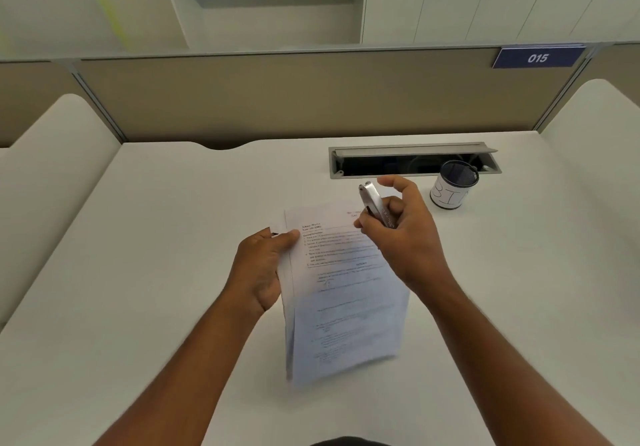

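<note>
A stack of printed paper sheets (341,307) is held above the white desk (166,255), tilted with its top edge away from me. My left hand (261,269) grips the stack by its upper left edge, thumb on the top sheet. My right hand (403,234) holds a small silver stapler (375,205) over the stack's upper right corner, with the forefinger raised above it. The stapler's jaw points toward the far left.
A black mesh cup with a white label reading "BIN" (450,186) stands right of the hands. Behind it lies an open cable tray (412,161) set into the desk. Beige partition walls (277,99) enclose the desk, and a blue "015" sign (538,58) hangs at the upper right.
</note>
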A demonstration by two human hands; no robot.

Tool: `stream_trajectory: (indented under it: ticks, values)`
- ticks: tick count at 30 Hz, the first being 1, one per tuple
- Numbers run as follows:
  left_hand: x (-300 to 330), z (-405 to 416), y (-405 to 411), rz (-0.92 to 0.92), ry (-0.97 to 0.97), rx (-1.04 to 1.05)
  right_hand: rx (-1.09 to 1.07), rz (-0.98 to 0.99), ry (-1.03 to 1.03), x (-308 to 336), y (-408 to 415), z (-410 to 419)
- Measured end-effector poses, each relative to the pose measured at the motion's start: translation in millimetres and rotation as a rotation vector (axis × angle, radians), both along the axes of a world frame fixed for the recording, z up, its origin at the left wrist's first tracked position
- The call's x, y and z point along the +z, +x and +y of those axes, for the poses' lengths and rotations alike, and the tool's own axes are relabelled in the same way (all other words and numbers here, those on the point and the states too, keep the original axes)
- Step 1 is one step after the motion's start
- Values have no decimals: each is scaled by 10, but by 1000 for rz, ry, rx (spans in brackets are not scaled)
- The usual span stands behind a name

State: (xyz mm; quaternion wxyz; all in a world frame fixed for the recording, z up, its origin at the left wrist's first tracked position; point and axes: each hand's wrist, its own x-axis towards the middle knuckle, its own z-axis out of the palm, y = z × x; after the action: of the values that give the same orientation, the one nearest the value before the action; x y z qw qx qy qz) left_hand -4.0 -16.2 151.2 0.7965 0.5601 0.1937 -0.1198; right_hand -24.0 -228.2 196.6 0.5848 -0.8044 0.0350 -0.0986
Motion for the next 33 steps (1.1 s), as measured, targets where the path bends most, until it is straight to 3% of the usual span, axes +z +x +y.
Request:
stream_trajectory:
  ticks: [14, 26, 33]
  values:
    - [-945, 62, 631, -35, 363, -125, -237, 303, 398, -841, 650, -444]
    - [-1076, 138, 711, -144, 409, -81, -728, 259, 315, -915, 1513, -1600]
    - [-1118, 125, 689, -168, 392, -84, -826, 249, 201, -777, 1874, -1968]
